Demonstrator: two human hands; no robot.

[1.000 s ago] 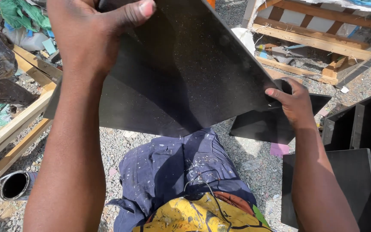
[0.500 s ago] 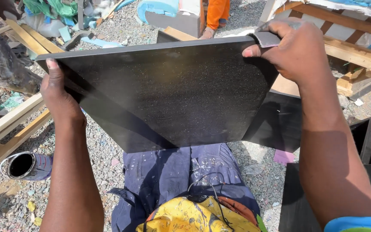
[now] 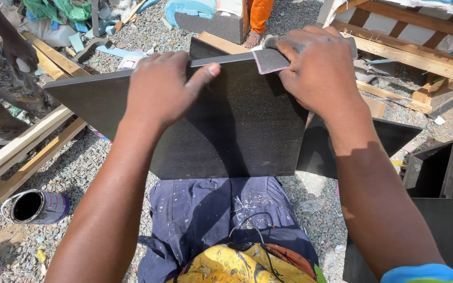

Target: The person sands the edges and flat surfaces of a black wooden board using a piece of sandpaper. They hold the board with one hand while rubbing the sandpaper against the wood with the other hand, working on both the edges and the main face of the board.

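Since the earlier views, both hands have moved to the top edge of the black panel (image 3: 226, 126), which now stands on its lower edge on the person's lap, its broad face toward the camera.

The left hand (image 3: 158, 89) is closed over the top edge left of centre, the thumb pointing right along the edge and the fingers hidden behind the panel. The right hand (image 3: 318, 71) is closed on a small folded piece of sandpaper (image 3: 271, 60) and presses it onto the top edge just right of the left thumb. The two hands sit near each other but do not touch.

Handling, by judgement:
- The panel looks rigid and flat; no sag shows across its width. Expect moderate weight, carried mostly by the lap.
- Its speckled face looks smooth, so a flat-palm hold may slip. Grip over an edge instead.
- Corners come to sharp points; keep fingers off them.
- The sandpaper is thin and limp; it needs fingertip pressure to stay wrapped on the edge.

Below and left of the left hand an open paint tin (image 3: 36, 207) lies on the gravel (image 3: 106, 173). Further dark panels (image 3: 441, 173) stand below and right of the right hand. Another person's hand (image 3: 21, 52) works far to the left.
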